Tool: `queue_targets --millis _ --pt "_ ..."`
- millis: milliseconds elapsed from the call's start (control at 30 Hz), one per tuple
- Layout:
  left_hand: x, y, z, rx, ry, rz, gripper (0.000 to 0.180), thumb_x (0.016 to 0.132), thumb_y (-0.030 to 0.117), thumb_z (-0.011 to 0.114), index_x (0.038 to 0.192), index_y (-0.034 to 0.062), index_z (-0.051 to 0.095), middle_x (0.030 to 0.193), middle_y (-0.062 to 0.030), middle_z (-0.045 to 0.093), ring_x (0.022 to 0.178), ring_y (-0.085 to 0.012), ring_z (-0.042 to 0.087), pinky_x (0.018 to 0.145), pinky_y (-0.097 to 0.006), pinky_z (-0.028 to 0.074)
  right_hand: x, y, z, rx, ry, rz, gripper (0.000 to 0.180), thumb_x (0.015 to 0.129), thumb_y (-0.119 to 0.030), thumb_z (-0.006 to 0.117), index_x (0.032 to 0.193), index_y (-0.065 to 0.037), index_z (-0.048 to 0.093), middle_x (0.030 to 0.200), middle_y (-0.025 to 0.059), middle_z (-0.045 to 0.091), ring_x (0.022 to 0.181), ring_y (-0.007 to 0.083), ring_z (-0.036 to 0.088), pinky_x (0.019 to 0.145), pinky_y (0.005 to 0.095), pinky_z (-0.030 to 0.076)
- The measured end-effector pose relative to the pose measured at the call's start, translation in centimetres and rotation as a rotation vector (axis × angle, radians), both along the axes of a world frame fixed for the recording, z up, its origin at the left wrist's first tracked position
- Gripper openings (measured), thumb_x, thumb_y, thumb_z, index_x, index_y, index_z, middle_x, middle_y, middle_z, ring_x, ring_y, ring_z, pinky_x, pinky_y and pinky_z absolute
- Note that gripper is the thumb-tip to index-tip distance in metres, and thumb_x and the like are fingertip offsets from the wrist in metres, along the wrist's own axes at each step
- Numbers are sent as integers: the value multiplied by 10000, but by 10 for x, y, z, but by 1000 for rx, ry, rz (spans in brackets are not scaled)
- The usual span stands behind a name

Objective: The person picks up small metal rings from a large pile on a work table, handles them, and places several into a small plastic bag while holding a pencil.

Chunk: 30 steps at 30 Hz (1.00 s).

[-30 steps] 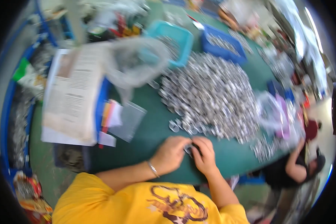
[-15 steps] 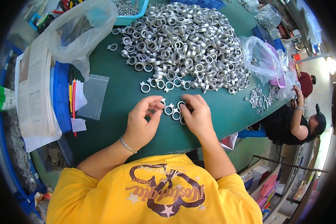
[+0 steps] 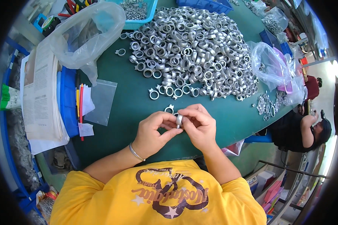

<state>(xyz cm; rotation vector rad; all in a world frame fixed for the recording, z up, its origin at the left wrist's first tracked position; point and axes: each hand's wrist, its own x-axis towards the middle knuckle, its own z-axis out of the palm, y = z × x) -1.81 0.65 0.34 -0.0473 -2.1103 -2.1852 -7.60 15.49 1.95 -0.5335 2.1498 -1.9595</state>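
Observation:
Just in front of my body, both hands meet at the fingertips around one silver-grey metal ring. My left hand pinches the ring from its left side. From the other side, the thumb and fingers of my right hand hold it too. Right beyond my fingers a loose metal ring with a small lug lies on the green table. My hands may hide other rings below them. Farther off, a short row of rings lies along the near edge of a large heap of like rings.
On the left are a clear plastic bag, newspapers, a blue bin, pens and a flat zip bag. A turquoise basket stands behind. Small metal parts lie at right, near a seated person.
My hands were apart over a few rings on the table; they have come together and hold one ring between their fingertips. The whole view has shifted slightly.

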Motion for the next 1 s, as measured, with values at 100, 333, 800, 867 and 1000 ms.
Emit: queue_targets --millis 100,333,800,867,1000 --pt "-2 -2 3 -83 91 54 231 728 -49 668 937 -19 574 952 -92 572 837 -138 596 710 -222 502 0 6 2 -78 -32 38 187 755 93 590 921 12 622 925 62 522 761 102 571 630 192 481" --pt "-4 -2 1 37 167 46 235 750 -76 633 971 -20 578 980 -100 555 847 -153 594 733 -234 503 2 20 2 -75 36 105 145 745 32 663 882 10 620 985 100 556 779 122 577 662 219 482" --pt "-3 -2 2 250 110 4 267 751 -76 636 1004 -23 571 1034 -101 535 864 -152 596 759 -239 502 18 6 -12 -213 123 78 225 735 76 649 887 -8 506 1062 186 583 863 196 615 777 283 491" --pt "-3 -2 0 200 112 19 245 739 -60 656 971 -13 590 1000 -91 549 813 -132 589 709 -221 493 19 6 -12 -193 175 78 254 731 83 649 893 -11 479 1068 191 577 860 190 614 770 277 495" --pt "-2 -3 1 40 118 85 203 714 -31 691 901 6 622 908 -70 583 721 -106 573 618 -197 467 16 7 -13 -85 325 69 270 725 91 649 887 -15 461 1047 189 580 841 182 613 739 264 502"
